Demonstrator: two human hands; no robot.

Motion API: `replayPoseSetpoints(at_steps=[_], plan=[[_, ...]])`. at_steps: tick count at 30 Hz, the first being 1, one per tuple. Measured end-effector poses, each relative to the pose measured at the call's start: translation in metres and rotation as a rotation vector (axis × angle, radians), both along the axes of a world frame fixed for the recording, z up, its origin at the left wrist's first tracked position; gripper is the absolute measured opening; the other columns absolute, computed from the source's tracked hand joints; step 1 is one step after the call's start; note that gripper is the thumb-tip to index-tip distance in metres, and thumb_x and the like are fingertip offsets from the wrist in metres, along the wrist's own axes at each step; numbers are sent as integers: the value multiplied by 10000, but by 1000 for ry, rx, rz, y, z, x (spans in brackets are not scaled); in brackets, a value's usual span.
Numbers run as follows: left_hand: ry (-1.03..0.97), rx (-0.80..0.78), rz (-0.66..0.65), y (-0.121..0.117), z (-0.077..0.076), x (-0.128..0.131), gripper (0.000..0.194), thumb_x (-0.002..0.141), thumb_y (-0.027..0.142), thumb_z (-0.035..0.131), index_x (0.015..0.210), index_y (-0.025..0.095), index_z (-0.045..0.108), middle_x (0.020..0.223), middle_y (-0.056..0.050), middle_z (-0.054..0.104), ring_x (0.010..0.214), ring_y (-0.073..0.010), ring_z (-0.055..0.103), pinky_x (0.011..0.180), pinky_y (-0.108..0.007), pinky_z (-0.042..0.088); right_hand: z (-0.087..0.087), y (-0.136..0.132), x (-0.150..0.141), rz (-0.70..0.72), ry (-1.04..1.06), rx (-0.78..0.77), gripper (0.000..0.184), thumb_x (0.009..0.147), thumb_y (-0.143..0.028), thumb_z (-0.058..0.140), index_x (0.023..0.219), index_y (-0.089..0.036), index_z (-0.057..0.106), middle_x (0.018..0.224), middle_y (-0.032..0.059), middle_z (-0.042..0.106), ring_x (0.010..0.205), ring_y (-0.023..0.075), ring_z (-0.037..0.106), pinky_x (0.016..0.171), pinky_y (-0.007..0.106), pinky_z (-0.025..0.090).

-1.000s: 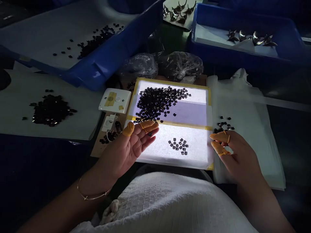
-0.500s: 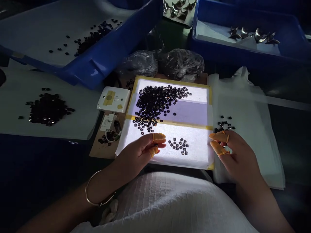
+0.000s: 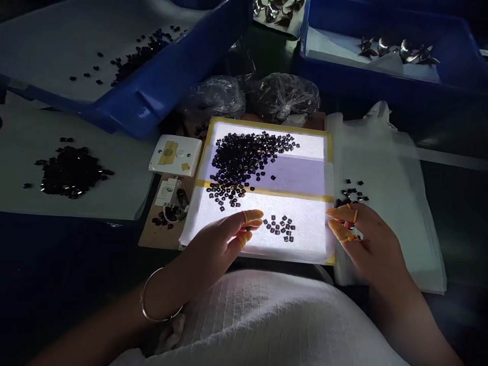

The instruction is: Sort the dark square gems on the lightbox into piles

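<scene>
My left hand (image 3: 221,239) is over the front left of a lit light panel (image 3: 308,244), its thumb and fingers closed on a small dark part (image 3: 248,229). Just right of its fingertips lies a loose group of small squarish dark parts (image 3: 280,227). Behind it, a dense heap of similar parts (image 3: 238,155) covers the panel's back left. My right hand (image 3: 375,239) hovers by the panel's right edge, thumb and forefinger apart with nothing visible between them. Beyond its fingers are a few dark parts (image 3: 353,194) on white sheets. Both hands wear orange finger cots.
Left of the panel are a white switch box (image 3: 176,155) and a dark heap (image 3: 72,173) on paper. A blue tray (image 3: 133,109) holds more dark pieces. Plastic bags (image 3: 285,96) lie behind the panel; another blue tray (image 3: 362,81) with shiny metal pieces stands back right.
My left hand has shifted slightly right, still pinching the dark part, and its fingers have turned a little. The right hand stays nearly in place. The view has moved slightly.
</scene>
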State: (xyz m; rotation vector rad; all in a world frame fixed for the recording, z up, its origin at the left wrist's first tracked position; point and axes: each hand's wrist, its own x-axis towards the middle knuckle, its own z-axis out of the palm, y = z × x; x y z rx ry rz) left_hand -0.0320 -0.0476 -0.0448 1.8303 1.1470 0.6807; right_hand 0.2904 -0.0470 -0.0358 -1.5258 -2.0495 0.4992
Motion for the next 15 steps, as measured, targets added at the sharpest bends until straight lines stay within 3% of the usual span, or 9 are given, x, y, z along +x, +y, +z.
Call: replayPoseSetpoints(at_steps=[4,7,11,15], plan=[[256,378,-92,0,-6,1,466,1024,109,535,1474,215,482,1299,-111,746,1289,-234,667,1051,-462,601,0,1,1,10,-17,34,152,1004,-272,571,1096,-247,689,945,63,687,871,223,681,609,334,531],[380,467,-83,-2,-10,3,458,1021,91,540,1464,191,482,1334,-121,721,1420,-261,556,1174,-532,488,1,0,3,-5,-19,31,163,1000,-267,581,1110,-244,700,957,69,687,883,224,681,609,328,532],[421,482,-26,-3,-6,1,447,997,107,584,1430,180,500,1309,-144,683,1295,-279,615,1074,-484,551,3,1,3,2,-14,31,167,994,-245,588,1117,-250,701,933,53,680,851,207,674,598,311,533],[472,489,44,0,4,-7,337,980,153,626,1312,167,570,1051,-104,662,1022,-274,639,871,-445,587,2,2,2,9,-12,46,153,992,-242,584,1096,-247,697,924,45,682,824,197,665,623,320,540]])
